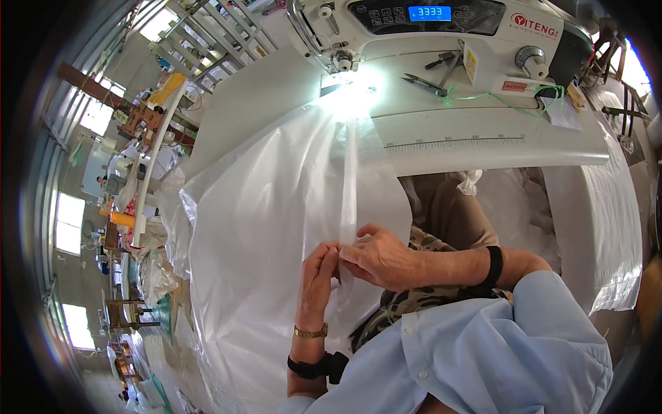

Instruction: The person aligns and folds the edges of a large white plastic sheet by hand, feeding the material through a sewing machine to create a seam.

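A large sheet of translucent white plastic (255, 207) spreads from the sewing machine's needle area down over the table edge and my lap. Both hands meet at a folded strip along its right side. My left hand (320, 272) pinches the fold, fingertips together. From the right, my right hand (383, 259) grips the same fold, its thumb and fingers close to the left fingertips. The fold runs straight up from my hands to the presser foot of the white sewing machine (441, 52), where a bright lamp washes out the detail.
Thread snips (425, 85) and a green thread (476, 96) lie on the machine bed by a printed ruler scale (455, 142). More white plastic sheeting (596, 221) hangs at the right. Metal racking (214, 41) stands at the far left, with cluttered worktables beyond.
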### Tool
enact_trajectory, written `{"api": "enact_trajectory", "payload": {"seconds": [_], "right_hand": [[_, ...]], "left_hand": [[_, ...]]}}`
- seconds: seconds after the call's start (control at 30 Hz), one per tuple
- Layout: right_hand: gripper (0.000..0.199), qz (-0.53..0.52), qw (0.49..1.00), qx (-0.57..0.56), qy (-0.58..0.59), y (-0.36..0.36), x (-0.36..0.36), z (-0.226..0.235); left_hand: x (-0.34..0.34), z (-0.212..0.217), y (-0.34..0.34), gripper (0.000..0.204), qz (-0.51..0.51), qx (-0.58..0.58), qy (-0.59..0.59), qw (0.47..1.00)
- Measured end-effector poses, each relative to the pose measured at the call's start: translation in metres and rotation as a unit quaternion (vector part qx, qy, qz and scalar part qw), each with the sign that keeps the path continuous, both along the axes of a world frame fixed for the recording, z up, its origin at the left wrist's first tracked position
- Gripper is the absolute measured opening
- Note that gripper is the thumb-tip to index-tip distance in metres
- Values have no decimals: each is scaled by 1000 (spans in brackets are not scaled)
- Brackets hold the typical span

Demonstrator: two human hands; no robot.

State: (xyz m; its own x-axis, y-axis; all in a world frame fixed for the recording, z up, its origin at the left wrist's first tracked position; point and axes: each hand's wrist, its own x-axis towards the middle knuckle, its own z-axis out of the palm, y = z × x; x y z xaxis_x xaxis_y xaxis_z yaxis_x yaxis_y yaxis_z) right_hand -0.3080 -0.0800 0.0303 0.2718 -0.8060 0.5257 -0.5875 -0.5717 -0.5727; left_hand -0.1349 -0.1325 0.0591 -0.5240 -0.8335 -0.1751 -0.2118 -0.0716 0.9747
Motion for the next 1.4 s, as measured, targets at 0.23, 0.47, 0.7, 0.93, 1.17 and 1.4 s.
{"api": "enact_trajectory", "payload": {"seconds": [0.23, 0.47, 0.7, 0.93, 1.17, 1.4], "right_hand": [[24, 64, 988, -31, 138, 2, -9, 1], [40, -336, 927, 36, -165, 17, -56, -60], [27, -227, 870, 316, -303, 8, -50, -89], [18, -5, 970, 143, -198, 27, -28, -2], [17, 70, 994, 43, -67, 29, -12, -16], [14, 214, 957, 20, -197, 21, -12, -26]], "left_hand": [[-7, -19, -18, 29, 17, 2, 33, 999], [-22, 13, -4, 21, 22, -357, -127, 925], [-32, 17, 5, 14, -36, -373, -150, 915], [-45, 27, 15, 7, -64, -369, -167, 912], [-42, 25, 9, 11, -80, -339, -180, 920], [-28, 25, 12, 14, -58, -323, -197, 924]]}}
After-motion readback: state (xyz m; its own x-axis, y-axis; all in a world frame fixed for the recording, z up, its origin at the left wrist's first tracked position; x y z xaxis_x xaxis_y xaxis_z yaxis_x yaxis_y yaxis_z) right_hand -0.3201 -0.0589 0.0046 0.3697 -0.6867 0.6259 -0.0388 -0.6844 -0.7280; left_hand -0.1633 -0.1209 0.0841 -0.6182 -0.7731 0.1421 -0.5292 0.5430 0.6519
